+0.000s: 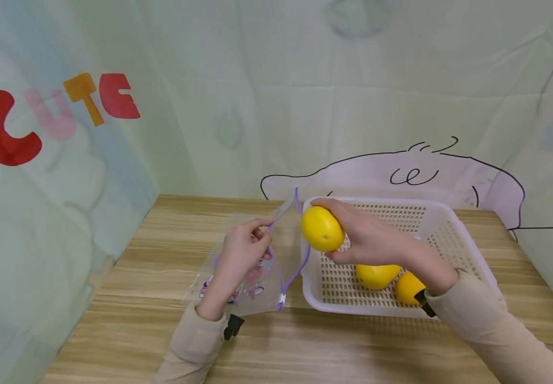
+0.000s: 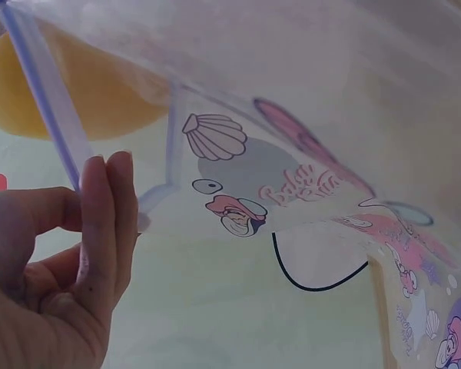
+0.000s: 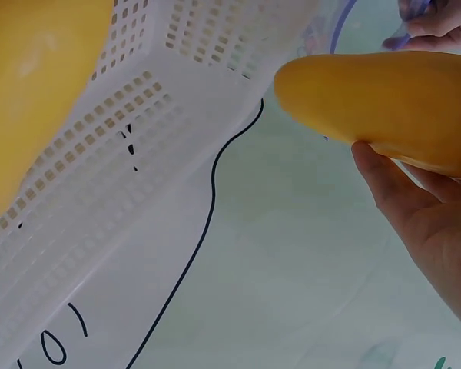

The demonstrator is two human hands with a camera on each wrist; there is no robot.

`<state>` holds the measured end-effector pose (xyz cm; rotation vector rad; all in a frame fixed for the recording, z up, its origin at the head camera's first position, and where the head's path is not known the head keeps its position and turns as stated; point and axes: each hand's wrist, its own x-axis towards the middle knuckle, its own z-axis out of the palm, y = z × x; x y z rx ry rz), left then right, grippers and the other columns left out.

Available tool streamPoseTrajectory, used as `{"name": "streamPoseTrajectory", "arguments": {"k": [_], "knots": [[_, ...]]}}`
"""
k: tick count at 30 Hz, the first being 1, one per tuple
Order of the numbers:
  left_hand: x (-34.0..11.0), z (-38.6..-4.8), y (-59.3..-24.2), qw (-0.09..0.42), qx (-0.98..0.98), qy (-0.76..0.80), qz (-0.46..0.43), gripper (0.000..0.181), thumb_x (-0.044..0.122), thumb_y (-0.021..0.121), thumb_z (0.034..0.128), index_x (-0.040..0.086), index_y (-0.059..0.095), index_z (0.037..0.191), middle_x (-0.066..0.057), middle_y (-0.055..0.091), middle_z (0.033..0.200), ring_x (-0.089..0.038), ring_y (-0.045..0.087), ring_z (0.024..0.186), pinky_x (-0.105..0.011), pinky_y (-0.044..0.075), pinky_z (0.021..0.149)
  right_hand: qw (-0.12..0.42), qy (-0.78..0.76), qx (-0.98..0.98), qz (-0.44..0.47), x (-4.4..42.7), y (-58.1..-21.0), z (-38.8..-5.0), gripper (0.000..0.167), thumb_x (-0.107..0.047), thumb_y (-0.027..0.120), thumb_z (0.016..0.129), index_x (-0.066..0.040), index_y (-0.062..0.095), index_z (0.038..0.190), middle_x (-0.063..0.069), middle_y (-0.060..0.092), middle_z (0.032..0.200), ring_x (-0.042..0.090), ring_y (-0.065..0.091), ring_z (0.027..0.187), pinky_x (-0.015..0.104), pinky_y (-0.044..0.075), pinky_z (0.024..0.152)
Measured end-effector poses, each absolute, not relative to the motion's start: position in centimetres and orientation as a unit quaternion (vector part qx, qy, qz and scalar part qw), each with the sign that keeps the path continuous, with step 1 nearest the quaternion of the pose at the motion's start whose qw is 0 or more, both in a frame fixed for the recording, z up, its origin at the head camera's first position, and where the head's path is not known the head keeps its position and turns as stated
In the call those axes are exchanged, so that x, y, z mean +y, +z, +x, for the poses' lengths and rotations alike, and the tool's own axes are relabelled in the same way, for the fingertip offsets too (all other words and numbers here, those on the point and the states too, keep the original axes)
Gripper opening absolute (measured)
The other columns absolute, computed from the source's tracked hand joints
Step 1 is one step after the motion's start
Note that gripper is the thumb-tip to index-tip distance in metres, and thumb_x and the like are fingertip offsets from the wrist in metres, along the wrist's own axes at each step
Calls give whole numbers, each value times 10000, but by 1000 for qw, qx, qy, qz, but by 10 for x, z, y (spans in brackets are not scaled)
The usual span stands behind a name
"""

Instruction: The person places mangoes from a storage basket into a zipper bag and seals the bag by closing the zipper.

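Note:
My right hand grips a smooth yellow mango, its dimpled end facing me, at the mouth of a clear zip bag. The right wrist view shows the mango as long and rounded, with fingers and thumb around it. At the bag's purple-edged opening, my left hand pinches one rim, holding the mouth apart. Cartoon prints and a shell show on the bag in the left wrist view. The mango appears behind the purple zip strip there.
A white perforated basket stands right of the bag. Inside lie another yellow mango and an orange-yellow fruit, partly hidden by my right arm. The wooden table meets a printed cloth backdrop at the back.

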<state>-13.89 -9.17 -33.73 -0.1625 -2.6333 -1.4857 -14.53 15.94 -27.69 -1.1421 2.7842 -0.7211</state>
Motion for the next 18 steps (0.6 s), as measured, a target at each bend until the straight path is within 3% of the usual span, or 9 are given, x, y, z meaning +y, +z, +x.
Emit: {"name": "streamPoseTrajectory", "arguments": {"k": [8,18], "knots": [[-92,-139,-338,58,-872,-482,-57,332,37,564,850,14,670,1164,-111,669,772,-108,637,484,-196,448,371,10,-241,885,-397,153,-277,-144,883,-231,791,741,-146,284,1460,-10,535,1274,131,548,1058,366,506,962],[-92,-139,-338,53,-869,-488,-56,336,40,568,854,13,661,1176,-158,682,805,-111,639,489,-190,451,379,11,-250,878,-407,149,-272,-138,905,-239,789,750,-178,259,1481,-16,519,1316,123,546,1083,367,501,977]]}}
